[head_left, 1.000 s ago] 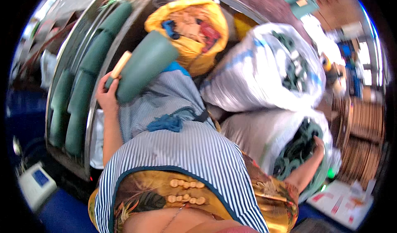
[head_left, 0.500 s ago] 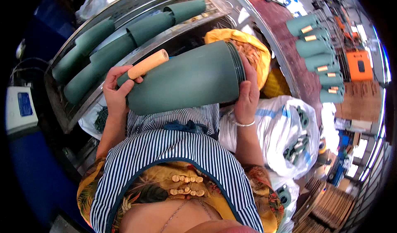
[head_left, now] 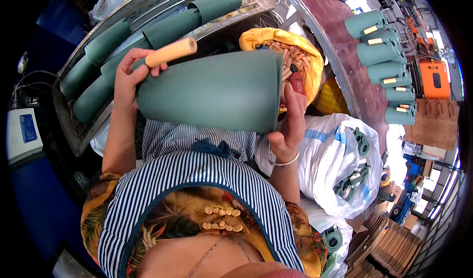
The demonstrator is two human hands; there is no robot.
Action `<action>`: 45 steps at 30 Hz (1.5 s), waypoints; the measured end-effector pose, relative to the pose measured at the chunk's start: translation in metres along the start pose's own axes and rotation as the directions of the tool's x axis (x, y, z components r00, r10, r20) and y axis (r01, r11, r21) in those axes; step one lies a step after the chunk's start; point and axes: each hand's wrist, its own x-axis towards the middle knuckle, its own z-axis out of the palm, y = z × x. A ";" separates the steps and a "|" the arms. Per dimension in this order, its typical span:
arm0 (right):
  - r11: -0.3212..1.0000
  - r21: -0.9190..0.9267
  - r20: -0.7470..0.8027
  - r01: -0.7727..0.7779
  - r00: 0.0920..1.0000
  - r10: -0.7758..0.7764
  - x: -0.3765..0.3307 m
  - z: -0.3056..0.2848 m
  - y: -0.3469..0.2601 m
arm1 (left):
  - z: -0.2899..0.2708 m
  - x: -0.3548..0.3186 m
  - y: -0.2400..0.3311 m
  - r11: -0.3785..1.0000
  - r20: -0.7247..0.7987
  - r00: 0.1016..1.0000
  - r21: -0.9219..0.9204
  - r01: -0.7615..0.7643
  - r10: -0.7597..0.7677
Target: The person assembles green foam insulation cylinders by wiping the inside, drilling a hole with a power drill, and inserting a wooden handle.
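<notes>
1. Item under inspection: a dark green, smooth, tapered sleeve, apparently plastic [head_left: 212, 93], held crosswise above the blue-and-white striped apron [head_left: 192, 167].
2. Left hand [head_left: 132, 78]: thumb and fingers pinch the sleeve's narrow end, at the base of a pale tan wooden cylinder [head_left: 171, 51]. The cylinder's far end is free and shows a bore.
3. Right hand [head_left: 290, 120]: at the wide rim, thumb and fingers spread, not clenched. Firm contact with the rim cannot be told.
4. Governing relation: the sleeve's long axis runs left to right between the hands, widening rightward. The cylinder slants up and right from the left grip, along the sleeve's upper edge; the left hand is nearer to it.
5. Surroundings: a yellow woven sack [head_left: 253, 39] of wooden cylinders opens just beyond the right fingers. More green sleeves [head_left: 170, 29] lie in a grey metal rack [head_left: 258, 1]; others [head_left: 384, 73] line the right edge of the dark red-brown tabletop [head_left: 340, 56].
</notes>
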 end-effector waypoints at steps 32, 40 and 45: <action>0.827 0.195 -0.095 0.527 0.849 -0.519 -0.009 0.008 -0.052 | -0.002 0.022 0.027 0.641 0.242 0.683 -0.235 0.731 -0.689; 0.515 0.739 0.149 -0.434 0.851 0.503 0.005 0.047 0.023 | 0.037 -0.007 0.050 0.570 0.093 0.975 0.799 -0.193 0.200; 0.308 0.845 0.235 -0.438 0.820 0.522 0.005 0.058 0.022 | 0.039 -0.025 0.071 0.338 0.560 0.804 0.731 -0.592 0.199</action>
